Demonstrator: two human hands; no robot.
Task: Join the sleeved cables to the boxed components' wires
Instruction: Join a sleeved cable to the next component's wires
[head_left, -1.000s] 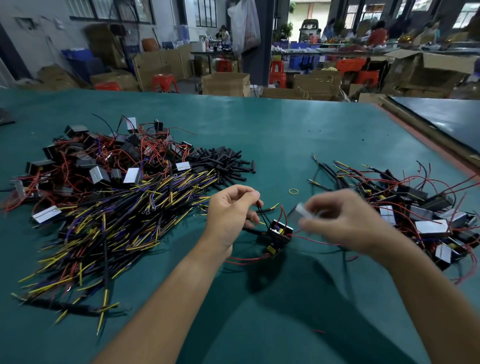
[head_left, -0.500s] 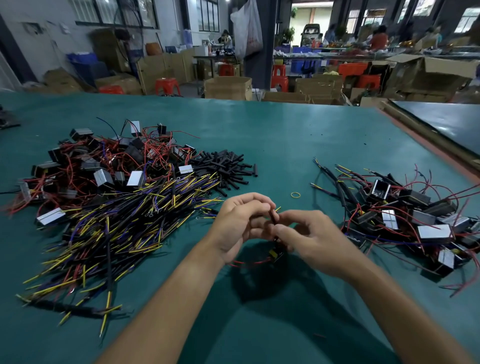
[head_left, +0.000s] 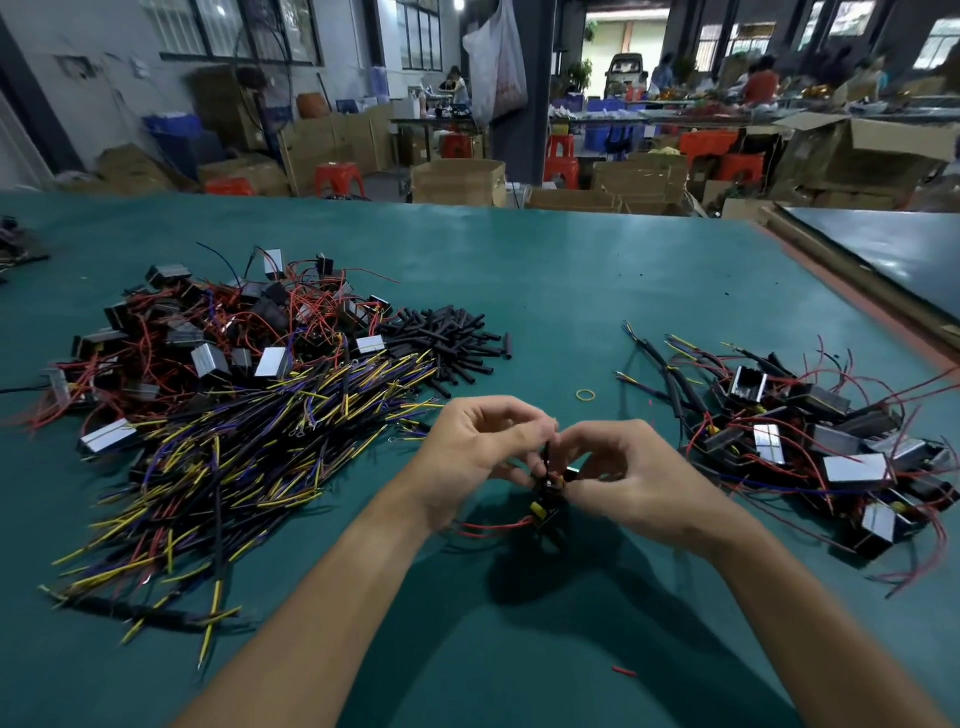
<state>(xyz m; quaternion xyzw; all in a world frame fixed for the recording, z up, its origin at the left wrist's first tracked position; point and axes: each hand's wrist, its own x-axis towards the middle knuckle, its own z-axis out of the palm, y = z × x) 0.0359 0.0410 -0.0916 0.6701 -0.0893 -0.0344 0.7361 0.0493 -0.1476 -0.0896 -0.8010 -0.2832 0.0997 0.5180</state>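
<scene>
- Sleeved cable (head_left: 546, 457) is between both hands, low over the table (head_left: 519, 291). The left hand (head_left: 475, 447) pinches it with curled fingers, and the right hand (head_left: 631, 475) pinches the boxed component (head_left: 546, 506) just beside it. The joint itself is blurred.
- Thin wire ends may slip apart if one pinch loosens, I think, because the component hangs and pulls.
- Its loose red wire (head_left: 488, 526) lies on the table under the left wrist and could catch, which would tug the joint.
- Wrong colour pairing is possible, since fingertips hide the ends.
</scene>
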